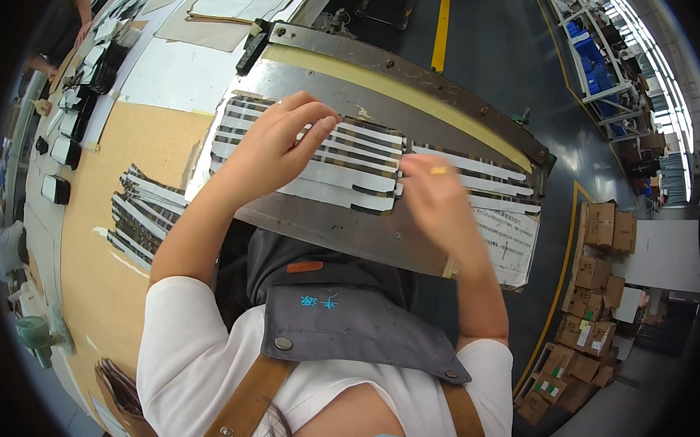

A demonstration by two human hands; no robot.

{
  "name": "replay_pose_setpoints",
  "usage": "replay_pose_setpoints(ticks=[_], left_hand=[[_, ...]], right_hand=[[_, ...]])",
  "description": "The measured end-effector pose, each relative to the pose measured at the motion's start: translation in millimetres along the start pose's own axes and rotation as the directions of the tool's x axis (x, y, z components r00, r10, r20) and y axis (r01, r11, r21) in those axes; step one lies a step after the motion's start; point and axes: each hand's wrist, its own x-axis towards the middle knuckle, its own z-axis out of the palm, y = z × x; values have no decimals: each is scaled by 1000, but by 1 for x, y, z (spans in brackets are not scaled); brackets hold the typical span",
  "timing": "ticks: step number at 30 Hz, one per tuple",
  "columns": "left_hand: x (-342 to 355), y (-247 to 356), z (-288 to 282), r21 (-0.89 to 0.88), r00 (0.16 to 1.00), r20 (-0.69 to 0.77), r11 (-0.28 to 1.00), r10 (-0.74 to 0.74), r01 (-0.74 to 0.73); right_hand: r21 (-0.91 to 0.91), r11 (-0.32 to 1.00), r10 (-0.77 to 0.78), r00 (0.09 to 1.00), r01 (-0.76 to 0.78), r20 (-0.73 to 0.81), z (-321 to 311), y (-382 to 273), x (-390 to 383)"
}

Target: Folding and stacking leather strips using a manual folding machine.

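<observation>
Left hand [279,143] flat, fingertips pressing the white strips [344,168] near the metal plate's [319,225] far-left corner, right hand [436,194] blurred, grip unclear; strips look thin, light, floppy, likely slide-prone, so pinch an end edge, lift flat.

White short sleeves [184,344], grey snap-buttoned apron bib [354,319], tan straps [247,404].

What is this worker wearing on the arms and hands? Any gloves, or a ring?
No gloves: both hands are bare. The left hand shows no ring that I can see; the right hand is blurred, with a small yellowish band near one finger. The forearms are uncovered. Short white sleeves end above the elbows, under a grey apron with tan straps.
</observation>
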Motion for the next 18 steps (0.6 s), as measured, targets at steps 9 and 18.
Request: replay_pose_setpoints(ticks=[9, 18], left_hand=[[-62, 4, -11, -126, 978, 201, 992, 57, -31], [-63, -13, 36, 365, 962, 18, 895, 271, -259]], right_hand=[[-158, 873, -448, 887, 461, 111, 75, -42, 40], [437, 852, 87, 903, -287, 422, 60, -24, 77]])
